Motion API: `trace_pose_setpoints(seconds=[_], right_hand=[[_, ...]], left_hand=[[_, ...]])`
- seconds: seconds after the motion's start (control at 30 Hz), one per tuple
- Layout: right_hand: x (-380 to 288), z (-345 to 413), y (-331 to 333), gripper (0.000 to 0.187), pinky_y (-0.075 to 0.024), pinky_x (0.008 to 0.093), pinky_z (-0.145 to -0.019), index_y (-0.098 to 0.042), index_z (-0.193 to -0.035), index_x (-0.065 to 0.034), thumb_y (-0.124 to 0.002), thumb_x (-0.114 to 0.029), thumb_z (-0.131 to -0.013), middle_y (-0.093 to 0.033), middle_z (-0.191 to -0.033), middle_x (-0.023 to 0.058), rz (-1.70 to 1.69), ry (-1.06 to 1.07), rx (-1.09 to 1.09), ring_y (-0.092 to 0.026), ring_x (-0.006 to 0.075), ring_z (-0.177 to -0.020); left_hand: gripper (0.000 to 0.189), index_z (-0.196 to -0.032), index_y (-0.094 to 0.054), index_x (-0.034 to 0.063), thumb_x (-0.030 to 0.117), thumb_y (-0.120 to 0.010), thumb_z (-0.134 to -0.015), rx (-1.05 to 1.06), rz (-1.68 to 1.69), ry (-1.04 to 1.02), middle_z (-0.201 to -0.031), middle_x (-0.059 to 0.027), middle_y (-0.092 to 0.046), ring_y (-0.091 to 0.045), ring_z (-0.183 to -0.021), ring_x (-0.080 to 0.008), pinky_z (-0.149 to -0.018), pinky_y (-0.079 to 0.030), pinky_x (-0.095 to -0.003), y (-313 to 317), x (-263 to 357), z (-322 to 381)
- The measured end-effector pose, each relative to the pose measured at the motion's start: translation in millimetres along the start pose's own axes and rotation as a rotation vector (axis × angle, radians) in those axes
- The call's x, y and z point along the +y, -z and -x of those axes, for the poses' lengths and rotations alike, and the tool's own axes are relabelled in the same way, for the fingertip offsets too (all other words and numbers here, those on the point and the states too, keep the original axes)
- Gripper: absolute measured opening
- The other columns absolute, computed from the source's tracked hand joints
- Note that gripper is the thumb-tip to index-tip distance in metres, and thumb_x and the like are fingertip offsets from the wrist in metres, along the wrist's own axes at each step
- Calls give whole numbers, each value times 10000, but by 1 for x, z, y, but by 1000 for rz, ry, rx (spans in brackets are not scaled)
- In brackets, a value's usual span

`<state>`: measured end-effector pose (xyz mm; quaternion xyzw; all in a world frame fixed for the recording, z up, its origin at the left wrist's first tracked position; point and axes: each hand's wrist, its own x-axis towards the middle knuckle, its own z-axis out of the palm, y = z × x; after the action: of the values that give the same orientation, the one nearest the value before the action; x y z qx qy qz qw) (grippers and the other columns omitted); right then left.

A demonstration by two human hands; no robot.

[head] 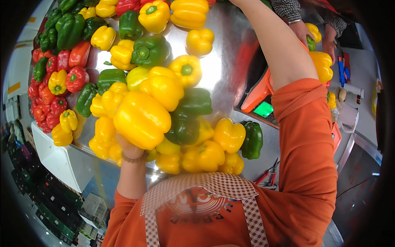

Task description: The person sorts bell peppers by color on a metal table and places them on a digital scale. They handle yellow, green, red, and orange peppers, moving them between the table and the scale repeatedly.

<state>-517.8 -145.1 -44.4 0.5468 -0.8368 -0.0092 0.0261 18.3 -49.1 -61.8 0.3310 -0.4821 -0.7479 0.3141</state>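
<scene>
My left hand point(131, 146), with a beaded bracelet at the wrist, is under a large yellow bell pepper point(142, 119) raised close to the camera and holds it. More yellow peppers lie around it, and a green bell pepper point(150, 51) sits beyond. My right arm reaches up past the top edge of the picture, so my right hand is out of view. Beneath that arm is an orange scale with a lit green display point(263, 109). Yellow peppers and a dark green pepper point(252, 140) lie near my apron at the front edge of the metal table point(222, 80).
Red peppers point(77, 79) are heaped at the left, green ones above them. A white bin point(57, 157) stands below the table's left edge. Red-handled pliers point(267, 176) lie front right. Another person's hands point(302, 31) are at the upper right, near a white mug point(348, 115).
</scene>
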Motion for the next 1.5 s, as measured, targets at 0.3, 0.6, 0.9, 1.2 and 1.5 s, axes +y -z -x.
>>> trace_pose_setpoints(seconds=[0.3, 0.6, 0.9, 1.2, 1.5], right_hand=[[16, 29, 19, 399, -513, 418, -948, -683, -1217, -63, -710, -169, -833, -678, -1189, 216, -553, -74, 335, -657, 346, -1098], [-38, 167, 93, 386, -509, 309, -910, -654, -1272, -64, -694, -112, -891, -666, -1243, 94, -989, 63, 553, -649, 193, -1068], [-118, 343, 133, 430, -484, 299, -984, -611, -1322, -17, -639, 49, -897, -532, -1426, 129, -1372, 37, 312, -562, 200, -1236], [-185, 426, 136, 496, -513, 424, -991, -633, -1284, -99, -756, -61, -805, -516, -1436, 188, -1061, 254, 329, -579, 397, -1228], [-190, 465, 108, 430, -510, 409, -970, -622, -1279, -58, -717, -118, -864, -655, -1243, 176, -1128, 263, 123, -641, 349, -1121]], left_hand=[[545, -1365, -503, -6, 415, -533, -1022, 98, -91, -177, -1282, -107, -613, -613, -1142, -209, -958, -521, -360, -10, -1, -16], [617, -1499, -349, -18, 337, -519, -1023, 273, -457, -328, -1476, -166, -448, -451, -1349, -278, -1126, -341, -402, -42, 48, 9], [781, -1532, -296, 45, 155, -718, -884, -32, -413, -434, -1473, -135, -439, -473, -1313, -265, -1057, -411, -402, -107, 85, 53], [710, -1538, -317, 145, 350, -669, -958, -307, 400, 250, -1495, -46, -460, -495, -1324, -226, -1026, -490, -432, -128, 62, 79], [707, -1474, -429, 122, 392, -739, -899, -228, 481, 72, -1417, -79, -542, -534, -1287, -274, -1042, -473, -467, -31, 71, 107]])
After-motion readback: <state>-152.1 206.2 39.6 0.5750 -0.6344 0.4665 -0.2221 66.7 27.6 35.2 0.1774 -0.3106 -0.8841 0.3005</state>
